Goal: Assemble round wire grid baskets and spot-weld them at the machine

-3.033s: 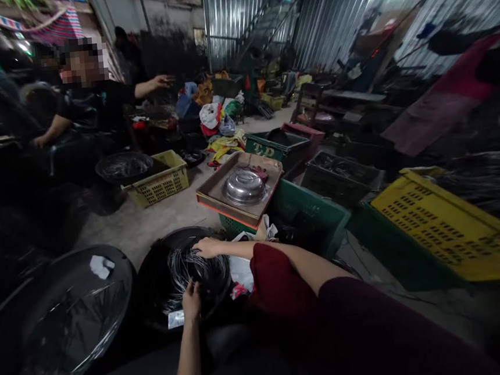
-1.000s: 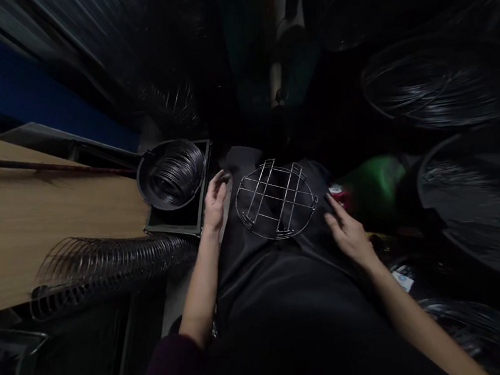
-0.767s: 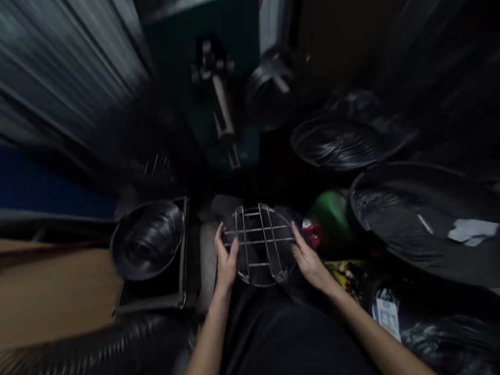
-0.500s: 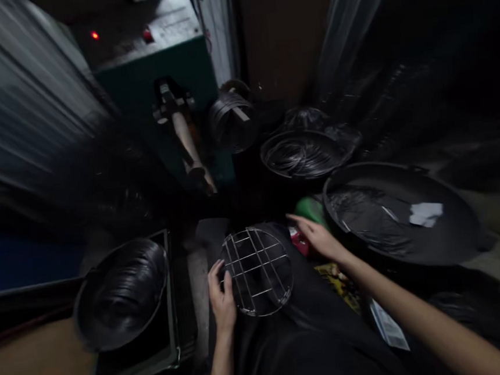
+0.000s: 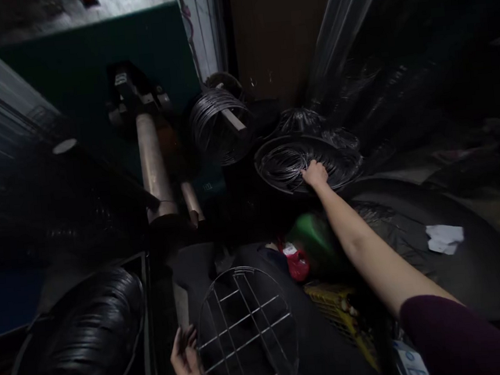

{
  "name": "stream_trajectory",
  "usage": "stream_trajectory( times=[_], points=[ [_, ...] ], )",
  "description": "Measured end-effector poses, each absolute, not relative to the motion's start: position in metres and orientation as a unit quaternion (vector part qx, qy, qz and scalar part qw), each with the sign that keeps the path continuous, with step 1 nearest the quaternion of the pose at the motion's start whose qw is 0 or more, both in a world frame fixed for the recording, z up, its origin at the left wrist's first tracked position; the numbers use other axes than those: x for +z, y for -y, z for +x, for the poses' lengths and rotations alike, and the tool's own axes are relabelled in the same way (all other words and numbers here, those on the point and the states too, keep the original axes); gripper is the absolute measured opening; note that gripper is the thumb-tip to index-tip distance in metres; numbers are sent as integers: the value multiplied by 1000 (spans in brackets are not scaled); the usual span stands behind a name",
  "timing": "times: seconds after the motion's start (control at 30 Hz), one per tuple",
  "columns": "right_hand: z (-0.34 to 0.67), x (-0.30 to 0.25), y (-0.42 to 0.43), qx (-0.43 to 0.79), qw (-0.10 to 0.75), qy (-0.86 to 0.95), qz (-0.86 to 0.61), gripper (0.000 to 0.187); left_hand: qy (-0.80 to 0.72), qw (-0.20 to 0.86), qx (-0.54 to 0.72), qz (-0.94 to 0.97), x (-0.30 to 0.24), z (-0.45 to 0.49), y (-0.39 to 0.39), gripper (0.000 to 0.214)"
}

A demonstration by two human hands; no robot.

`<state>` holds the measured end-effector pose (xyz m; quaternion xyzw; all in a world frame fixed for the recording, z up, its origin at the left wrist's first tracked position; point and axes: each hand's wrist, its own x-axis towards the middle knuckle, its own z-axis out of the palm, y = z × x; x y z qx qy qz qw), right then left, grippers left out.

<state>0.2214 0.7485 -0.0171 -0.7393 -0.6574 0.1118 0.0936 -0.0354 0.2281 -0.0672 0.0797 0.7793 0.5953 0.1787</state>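
A round wire rack [image 5: 253, 312] with crossing straight bars lies over my dark-trousered lap. At its left edge is my left hand [image 5: 189, 365], palm partly turned up, fingers loosely bent and apart. It is beside the rim; a firm hold does not show. My right hand [image 5: 315, 173] reaches far forward into a dark basin [image 5: 341, 179]. Its fingers are closed at the edge of a pile of thin wire rings [image 5: 283, 164]; the fingertips are partly hidden.
A green machine [image 5: 89, 55] with metal rods [image 5: 153, 155] stands ahead. Next to it hangs a wire coil [image 5: 217, 117]. A large pan [image 5: 471, 267] with white paper [image 5: 445, 238] lies right; another basin of rings [image 5: 91, 330] is left. A yellow crate [image 5: 337, 308] sits beside my leg.
My right hand has moved forward from above the green object to the rings in the far basin. The view has shifted closer, and the rack and left hand appear lower.
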Motion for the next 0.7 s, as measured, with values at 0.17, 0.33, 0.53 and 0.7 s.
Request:
stream_trajectory(
  times=[0.17,0.33,0.53,0.7],
  points=[
    [222,-29,-769,112,73,641,-756,45,-783,166,587,120,-71,-40,-225,78],
    [226,-17,-792,55,89,685,-721,48,-778,150,599,114,-74,-44,-228,71],
    [225,-18,-818,23,36,759,-650,41,-772,154,606,110,-75,-47,-228,75],
    [232,-8,-824,4,81,748,-658,41,-779,156,597,112,-75,-48,-226,75]
  ],
)
